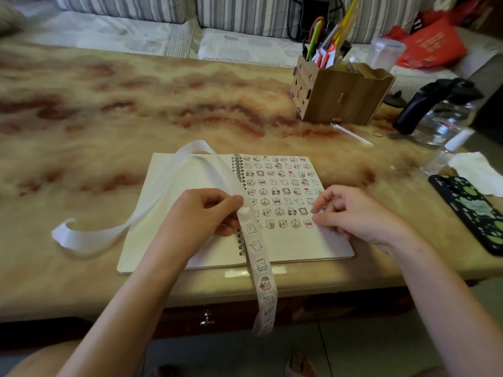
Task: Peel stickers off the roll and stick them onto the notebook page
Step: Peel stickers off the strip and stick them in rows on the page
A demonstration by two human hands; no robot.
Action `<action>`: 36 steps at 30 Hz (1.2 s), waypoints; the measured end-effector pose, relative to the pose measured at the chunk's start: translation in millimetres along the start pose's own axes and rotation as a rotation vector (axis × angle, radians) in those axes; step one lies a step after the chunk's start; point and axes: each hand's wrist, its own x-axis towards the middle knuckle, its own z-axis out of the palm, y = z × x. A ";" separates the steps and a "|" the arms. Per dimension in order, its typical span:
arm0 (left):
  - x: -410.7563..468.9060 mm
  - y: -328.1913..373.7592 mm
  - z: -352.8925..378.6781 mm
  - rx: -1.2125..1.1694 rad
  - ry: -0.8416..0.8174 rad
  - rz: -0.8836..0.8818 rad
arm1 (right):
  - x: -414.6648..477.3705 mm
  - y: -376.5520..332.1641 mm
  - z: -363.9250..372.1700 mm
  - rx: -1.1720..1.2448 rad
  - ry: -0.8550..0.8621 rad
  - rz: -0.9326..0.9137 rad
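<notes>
1. open spiral notebook [299, 247] lying flat at the 6 o'clock edge of the marble-patterned table [136, 104], nearest the person.
2. right-hand page covered with rows of small bear stickers [280, 186] from its 12 o'clock edge to past the middle, with a bare band of paper along 6 o'clock.
3. left hand [201, 213] over the spiral binding at mid-notebook, fingers curled, thumb and forefinger clamped on the sticker strip [257, 246].
4. from that pinch toward 6 o'clock: strip loaded with stickers, crossing the lower page, passing over the table edge and hanging below it.
5. from the pinch toward 11 o'clock: empty white backing [168, 186], arching up over the left page, then sweeping back to 8 o'clock, its curled end on the table just beside the notebook.
6. right hand [351, 213] at 3 o'clock of the left, fingers curled, thumb and forefinger tips closed on a single small sticker [315, 211] at the 3 o'clock end of the second-lowest row; touching the paper or just above it, cannot tell.
7. at 1 o'clock, well apart from the notebook: wooden pen box [340, 96] stuffed with pens and scissors.
8. at 2 o'clock: glass kettle [441, 115] with a black handle.
9. at 3 o'clock, near the table's edge: phone [473, 210] in a green-patterned case, with a crumpled tissue [473, 170] just beyond it toward 12.
</notes>
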 end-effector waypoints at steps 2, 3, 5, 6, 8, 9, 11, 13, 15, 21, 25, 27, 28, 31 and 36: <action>-0.1 -0.1 -0.2 0.000 0.002 0.003 | -1.1 -1.8 0.2 0.020 0.015 0.003; 0.0 -0.2 -0.1 0.000 0.002 0.003 | -1.4 -2.1 1.1 0.016 0.024 0.006; 0.2 -0.1 0.2 0.003 0.000 0.003 | -0.2 -0.6 3.8 -0.014 0.049 0.009; 0.4 -0.1 0.3 0.002 0.000 0.003 | 0.8 0.6 4.7 -0.027 0.060 0.005; 0.6 0.0 0.5 -0.003 0.001 0.000 | 3.3 3.4 4.5 -0.032 0.053 -0.007; 0.3 0.3 0.5 -0.004 0.001 0.001 | 4.1 4.5 3.8 -0.026 0.044 -0.010; -0.6 1.1 0.6 -0.007 0.001 0.003 | 4.4 6.0 2.4 -0.011 0.046 -0.008; -1.8 3.0 0.5 -0.025 0.003 0.005 | 2.6 4.3 3.3 0.015 0.089 -0.041; -3.8 5.6 0.4 -0.051 0.002 0.017 | -2.4 -3.8 7.8 0.087 0.145 -0.118; -6.8 9.6 3.8 -0.092 0.038 0.115 | -30.8 -39.6 45.0 0.299 0.038 -0.390; -5.9 9.6 3.5 -0.087 0.059 0.149 | -35.1 -44.3 63.0 0.325 0.030 -0.431; -6.4 9.8 3.3 -0.096 0.056 0.154 | -34.0 -43.8 63.3 0.366 0.041 -0.424; -6.6 10.2 3.5 -0.100 0.051 0.152 | -33.4 -43.5 62.6 0.376 0.047 -0.422; -7.7 11.4 4.0 -0.112 0.031 0.136 | -33.6 -43.6 61.1 0.376 0.059 -0.426; -8.6 12.7 4.8 -0.131 -0.054 0.080 | -33.0 -43.4 59.7 0.396 0.097 -0.431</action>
